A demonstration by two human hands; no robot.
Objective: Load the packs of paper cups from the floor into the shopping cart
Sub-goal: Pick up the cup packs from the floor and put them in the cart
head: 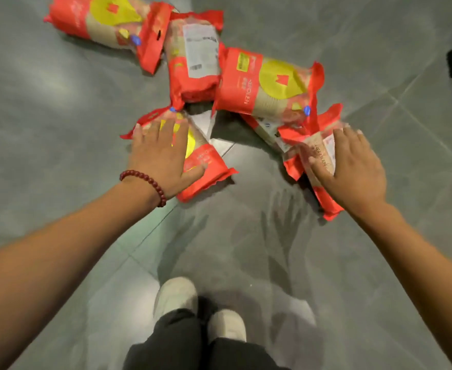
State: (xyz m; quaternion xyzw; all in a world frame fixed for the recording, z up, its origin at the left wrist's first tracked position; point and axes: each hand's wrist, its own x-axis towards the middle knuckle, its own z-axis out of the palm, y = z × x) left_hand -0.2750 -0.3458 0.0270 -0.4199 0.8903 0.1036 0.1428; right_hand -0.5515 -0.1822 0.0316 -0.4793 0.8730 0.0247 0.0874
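five red-and-clear packs of paper cups lie scattered on the grey tiled floor (59, 129). the left hand (160, 156), with a red bead bracelet (146, 182) at the wrist, rests flat on the near-left pack (203, 166). the right hand (352, 166) lies spread on the near-right pack (320, 156). pale shoes (176, 295) show below.

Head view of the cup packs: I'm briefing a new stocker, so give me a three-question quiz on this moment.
1. True or false: the left hand lies flat on a pack near the person.
2. Which wrist wears the red bead bracelet? A) left B) right C) both
3. Fill in: the right hand rests on a pack lying on the grey ____.

Key: 1 true; 2 A; 3 floor. The shopping cart is out of view, and neither hand has closed around a pack yet.
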